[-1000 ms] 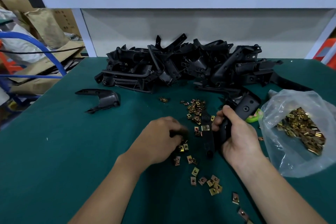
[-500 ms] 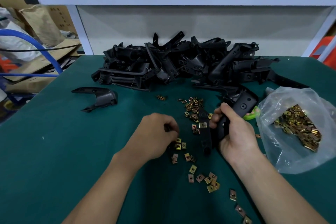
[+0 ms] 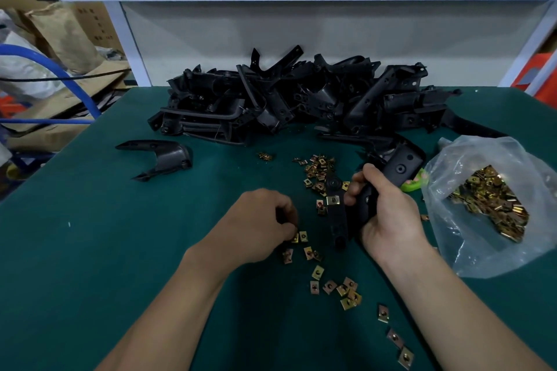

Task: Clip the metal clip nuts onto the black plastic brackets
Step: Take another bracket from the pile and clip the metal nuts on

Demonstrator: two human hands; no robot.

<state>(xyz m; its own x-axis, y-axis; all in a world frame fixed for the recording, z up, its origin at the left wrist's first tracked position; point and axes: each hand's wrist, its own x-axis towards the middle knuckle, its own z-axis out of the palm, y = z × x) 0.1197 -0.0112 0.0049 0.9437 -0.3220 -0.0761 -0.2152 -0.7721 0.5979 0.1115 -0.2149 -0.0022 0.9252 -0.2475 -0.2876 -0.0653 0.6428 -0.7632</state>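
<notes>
Bracket (image 3: 336, 220) half-covered by right hand (image 3: 388, 212), left grip (image 3: 259, 221) hidden

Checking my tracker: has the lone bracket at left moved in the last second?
No. The lone bracket keeps the same gap from the bracket pile; only the camera shifted.

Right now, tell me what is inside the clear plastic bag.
A heap of brass-coloured clip nuts shows through the clear plastic bag. Anything beneath the heap is covered.

The green table (image 3: 90, 250) is carrying a bracket pile (image 3: 301, 99) at its far edge, a lone bracket (image 3: 162, 159) toward the left edge, loose clip nuts (image 3: 319, 169) mid-table and a clear bag (image 3: 476, 253) near the right edge.
</notes>
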